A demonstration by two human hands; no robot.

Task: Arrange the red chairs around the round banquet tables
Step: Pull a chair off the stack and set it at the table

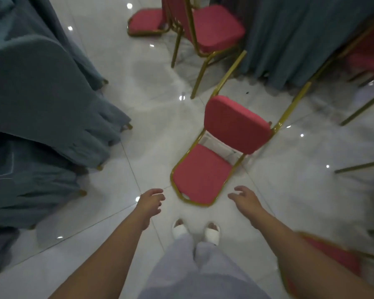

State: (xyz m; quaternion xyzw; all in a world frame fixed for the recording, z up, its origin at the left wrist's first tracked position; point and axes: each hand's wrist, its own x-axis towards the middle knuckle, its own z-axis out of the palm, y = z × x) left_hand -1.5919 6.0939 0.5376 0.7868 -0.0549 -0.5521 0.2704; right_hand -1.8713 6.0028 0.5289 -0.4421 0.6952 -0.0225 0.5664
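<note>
Both left hand [151, 203] and right hand [245, 200] flank the toppled red chair [201, 175].

I reach both bare arms forward and down, my left hand [151, 203] and right hand [246, 199] apart at about the same height, palms down, fingers loosely curled and spread, holding nothing, above my feet [195, 231].

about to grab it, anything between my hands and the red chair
Nothing but bare white floor: in the head view a strip of it separates the left hand and right hand from the seat of the red chair.
</note>
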